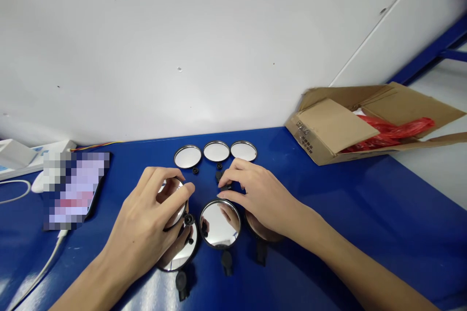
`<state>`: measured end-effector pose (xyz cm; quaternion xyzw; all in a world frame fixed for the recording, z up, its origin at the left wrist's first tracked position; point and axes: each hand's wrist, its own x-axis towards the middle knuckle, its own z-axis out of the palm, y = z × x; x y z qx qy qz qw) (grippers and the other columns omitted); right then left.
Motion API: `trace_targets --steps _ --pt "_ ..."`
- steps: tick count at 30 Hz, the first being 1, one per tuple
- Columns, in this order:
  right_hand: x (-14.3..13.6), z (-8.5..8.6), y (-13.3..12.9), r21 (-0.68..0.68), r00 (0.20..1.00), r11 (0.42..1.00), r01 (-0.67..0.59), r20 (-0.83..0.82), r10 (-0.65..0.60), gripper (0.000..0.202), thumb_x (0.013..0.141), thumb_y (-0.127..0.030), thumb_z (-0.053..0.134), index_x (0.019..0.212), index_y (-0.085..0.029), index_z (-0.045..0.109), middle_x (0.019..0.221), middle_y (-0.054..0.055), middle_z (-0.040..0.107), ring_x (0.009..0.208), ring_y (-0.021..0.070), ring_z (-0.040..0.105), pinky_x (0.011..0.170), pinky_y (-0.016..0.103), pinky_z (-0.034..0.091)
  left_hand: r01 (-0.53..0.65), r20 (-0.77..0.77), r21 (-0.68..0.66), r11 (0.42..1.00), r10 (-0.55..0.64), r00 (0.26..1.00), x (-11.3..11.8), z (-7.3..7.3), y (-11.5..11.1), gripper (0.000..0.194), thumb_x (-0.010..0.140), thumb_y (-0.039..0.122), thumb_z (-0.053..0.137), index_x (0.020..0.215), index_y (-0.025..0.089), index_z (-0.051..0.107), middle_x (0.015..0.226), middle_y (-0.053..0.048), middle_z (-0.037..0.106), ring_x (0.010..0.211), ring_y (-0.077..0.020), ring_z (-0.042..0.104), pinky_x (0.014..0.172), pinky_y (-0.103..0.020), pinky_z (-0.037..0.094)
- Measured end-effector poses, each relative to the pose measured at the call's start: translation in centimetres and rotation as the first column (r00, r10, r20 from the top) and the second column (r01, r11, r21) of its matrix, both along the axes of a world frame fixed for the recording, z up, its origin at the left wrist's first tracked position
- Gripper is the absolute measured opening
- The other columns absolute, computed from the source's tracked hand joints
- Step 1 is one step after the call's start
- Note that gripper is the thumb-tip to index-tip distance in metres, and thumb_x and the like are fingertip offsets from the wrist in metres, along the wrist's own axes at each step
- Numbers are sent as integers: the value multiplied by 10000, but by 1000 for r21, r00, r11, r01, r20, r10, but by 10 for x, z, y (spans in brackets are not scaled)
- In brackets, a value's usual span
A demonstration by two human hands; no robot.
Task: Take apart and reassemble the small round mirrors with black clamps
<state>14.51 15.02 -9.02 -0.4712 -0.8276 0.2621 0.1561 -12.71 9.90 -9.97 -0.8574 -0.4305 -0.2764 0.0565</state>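
Observation:
My left hand (144,211) is closed around the rim of a small round mirror (169,187), which is tilted and has a black socket (188,219) at its edge. Beneath it lies a larger round mirror (178,252) with a black stem (181,283). My right hand (260,195) pinches a small black fitting (225,186) just above the table. A middle mirror (220,226) lies face up between the hands, its stem (226,261) towards me. Under my right wrist, another mirror (264,229) is partly hidden.
Behind the hands lie three round mirrors, left (188,157), middle (216,151) and right (243,150), on the blue table (292,165). An open cardboard box (335,126) with a red plastic bag (394,129) stands right. A phone (78,189), cable (44,269) and power strip (58,148) are left.

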Motion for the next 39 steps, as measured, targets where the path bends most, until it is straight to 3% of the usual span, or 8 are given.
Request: trace_targets --steps 7,13,20,39 --pt "-1 3 0 15 1000 1000 17 -11 -16 11 1061 -242 798 1054 -250 800 1143 8 718 1033 198 695 926 382 513 -12 14 -7 1000 12 1000 1 1 -1 483 826 -36 610 1228 232 635 1304 -119 591 1057 -285 560 755 -382 551" --pt "5 3 5 60 1000 998 13 -26 -11 77 1011 -200 849 1032 -260 806 1046 -15 729 968 182 697 825 347 492 -15 3 -21 1000 15 1000 0 2 -4 472 838 -19 612 1236 233 634 1311 -123 589 1057 -289 565 750 -387 554" --pt "5 2 5 30 1000 1000 -10 -6 10 140 1046 -149 782 1051 -281 831 1106 -9 751 1009 181 717 887 349 524 -18 -1 -18 1000 18 1000 0 0 -3 455 864 -26 594 1231 240 631 1313 -121 591 1067 -286 569 753 -385 567" --pt "9 -1 9 125 995 988 -87 54 81 172 1114 -174 693 1084 -253 843 1100 35 708 982 186 698 871 331 543 -14 7 -31 999 14 1000 1 0 -2 418 877 7 599 1224 237 644 1297 -117 601 1065 -283 573 759 -381 566"
